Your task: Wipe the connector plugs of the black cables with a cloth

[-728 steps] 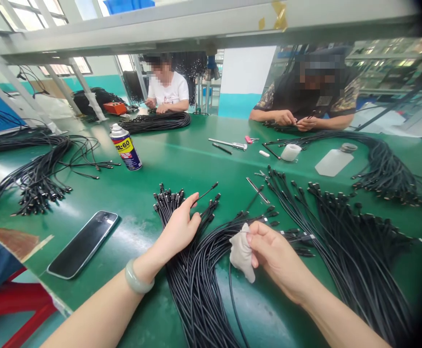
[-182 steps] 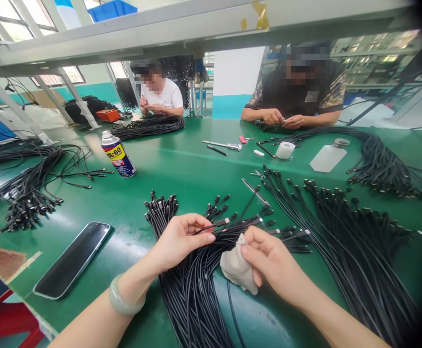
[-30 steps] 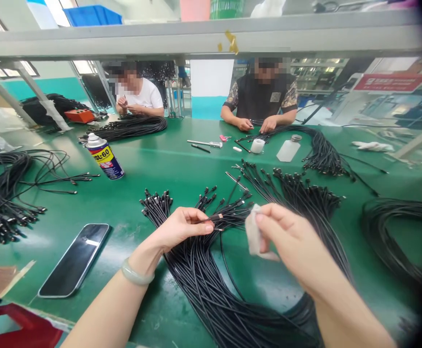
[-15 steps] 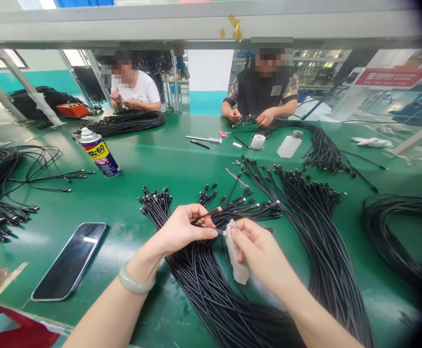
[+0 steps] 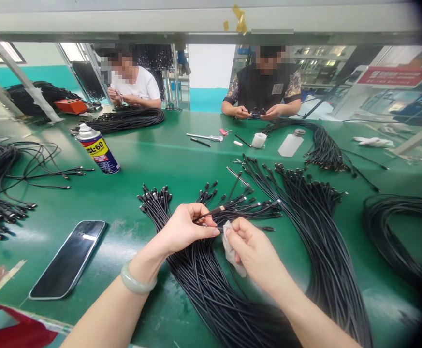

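My left hand (image 5: 187, 228) is shut on one black cable (image 5: 207, 214), whose connector end sticks out past the fingers toward the upper right. My right hand (image 5: 252, 256) pinches a crumpled white cloth (image 5: 230, 250) close to that cable, just right of my left fingertips. Beneath both hands, a large bundle of black cables (image 5: 203, 280) fans out over the green table (image 5: 152, 169), its connector ends spread at the far side. A jade bangle (image 5: 137, 285) circles my left wrist.
A second long cable bundle (image 5: 315, 222) lies to the right. A black smartphone (image 5: 67, 258) and an SL-60 spray can (image 5: 97, 150) are on my left. Two co-workers (image 5: 265, 82) sit across the table, handling cables, among small tools, a tape roll (image 5: 258, 140) and a plastic bottle (image 5: 289, 146).
My right hand has moved slightly left and closer to my left hand, bringing the cloth against the cable. The whole view has shifted a little upward.
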Motion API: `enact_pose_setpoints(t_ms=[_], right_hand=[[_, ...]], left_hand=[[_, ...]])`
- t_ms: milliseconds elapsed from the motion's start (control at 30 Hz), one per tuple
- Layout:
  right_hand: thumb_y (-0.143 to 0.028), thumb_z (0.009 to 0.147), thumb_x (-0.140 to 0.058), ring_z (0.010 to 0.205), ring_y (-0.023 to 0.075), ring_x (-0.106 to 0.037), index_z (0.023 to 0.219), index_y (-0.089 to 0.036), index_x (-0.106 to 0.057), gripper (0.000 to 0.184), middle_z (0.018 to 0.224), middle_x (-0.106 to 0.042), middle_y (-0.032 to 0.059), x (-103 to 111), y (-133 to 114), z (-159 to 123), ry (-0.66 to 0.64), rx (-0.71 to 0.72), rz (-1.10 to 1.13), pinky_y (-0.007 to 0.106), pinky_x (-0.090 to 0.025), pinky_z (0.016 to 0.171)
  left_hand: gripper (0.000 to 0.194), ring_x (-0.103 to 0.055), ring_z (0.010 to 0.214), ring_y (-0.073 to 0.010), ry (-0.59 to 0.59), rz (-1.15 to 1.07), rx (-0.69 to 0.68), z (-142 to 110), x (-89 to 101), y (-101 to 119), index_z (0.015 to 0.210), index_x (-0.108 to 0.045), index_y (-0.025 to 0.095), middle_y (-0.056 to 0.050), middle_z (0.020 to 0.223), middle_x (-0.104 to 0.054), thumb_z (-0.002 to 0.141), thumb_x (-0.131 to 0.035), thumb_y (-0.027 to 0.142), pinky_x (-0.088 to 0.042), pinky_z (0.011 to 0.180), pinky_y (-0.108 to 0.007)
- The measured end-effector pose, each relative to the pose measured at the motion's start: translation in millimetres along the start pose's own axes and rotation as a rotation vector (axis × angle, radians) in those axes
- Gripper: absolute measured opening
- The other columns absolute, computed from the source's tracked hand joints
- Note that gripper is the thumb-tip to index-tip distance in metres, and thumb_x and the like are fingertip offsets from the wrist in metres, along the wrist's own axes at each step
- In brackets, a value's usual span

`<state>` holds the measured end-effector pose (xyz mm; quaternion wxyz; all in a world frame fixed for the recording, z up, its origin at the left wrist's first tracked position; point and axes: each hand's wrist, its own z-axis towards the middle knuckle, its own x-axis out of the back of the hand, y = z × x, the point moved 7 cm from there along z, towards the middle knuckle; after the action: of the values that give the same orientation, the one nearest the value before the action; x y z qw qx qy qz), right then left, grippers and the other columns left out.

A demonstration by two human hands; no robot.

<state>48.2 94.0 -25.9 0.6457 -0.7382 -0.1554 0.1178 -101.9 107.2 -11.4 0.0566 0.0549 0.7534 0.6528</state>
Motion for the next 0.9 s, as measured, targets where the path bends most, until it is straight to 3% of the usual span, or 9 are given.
enact_pose_setpoints(t_ms=[67, 233, 367, 600, 900], right_hand=[[-0.035, 0.095, -0.053, 0.044, 0.0071, -0.034, 0.075, -0.022, -0.042, 0.027, 0.055, -0.04, -0.01, 1, 2, 1, -0.006, -0.019, 0.029, 0.019, -0.027, 0.042], [-0.033, 0.092, -0.056, 0.046, 0.0077, -0.045, 0.076, -0.02, -0.046, 0.023, 0.057, -0.051, -0.0066, 3, 6, 4, -0.021, -0.025, 0.02, 0.02, -0.035, 0.046], [-0.036, 0.09, -0.057, 0.045, 0.0077, -0.045, 0.074, -0.021, -0.045, 0.025, 0.055, -0.051, -0.007, 4, 7, 5, 0.007, -0.027, 0.023, 0.02, -0.034, 0.045], [-0.037, 0.08, -0.067, 0.046, 0.0086, -0.048, 0.072, -0.019, -0.049, 0.027, 0.057, -0.057, -0.0045, 10, -1, 1, -0.03, -0.127, 0.06, 0.022, -0.037, 0.048], [-0.043, 0.085, -0.066, 0.048, 0.01, -0.048, 0.075, -0.018, -0.054, 0.03, 0.053, -0.057, -0.0041, 21, -10, -1, 0.031, -0.115, 0.064, 0.024, -0.039, 0.051]], left_hand=[[0.027, -0.058, 0.068, -0.0111, 0.006, 0.004, -0.007, 1, -0.2, -1, 0.069, -0.059, 0.013, -0.001, 0.073, -0.067, 0.061, -0.084, 0.02, -0.046, 0.07, -0.025], [0.027, -0.057, 0.067, -0.0111, 0.014, 0.027, -0.004, 1, 0.7, -2, 0.07, -0.06, 0.013, -0.001, 0.072, -0.067, 0.061, -0.084, 0.021, -0.045, 0.068, -0.025], [0.026, -0.058, 0.068, -0.0117, 0.012, 0.043, -0.013, 0, 1.3, -1, 0.07, -0.061, 0.013, -0.002, 0.073, -0.067, 0.062, -0.085, 0.021, -0.046, 0.069, -0.026], [0.027, -0.06, 0.069, -0.0117, -0.003, 0.005, 0.016, 1, 1.4, -2, 0.07, -0.061, 0.013, -0.001, 0.074, -0.068, 0.062, -0.086, 0.021, -0.047, 0.07, -0.025], [0.03, -0.064, 0.071, -0.0123, -0.005, -0.091, 0.04, -1, 3.9, -2, 0.07, -0.061, 0.014, -0.001, 0.075, -0.071, 0.06, -0.089, 0.021, -0.05, 0.073, -0.026]])
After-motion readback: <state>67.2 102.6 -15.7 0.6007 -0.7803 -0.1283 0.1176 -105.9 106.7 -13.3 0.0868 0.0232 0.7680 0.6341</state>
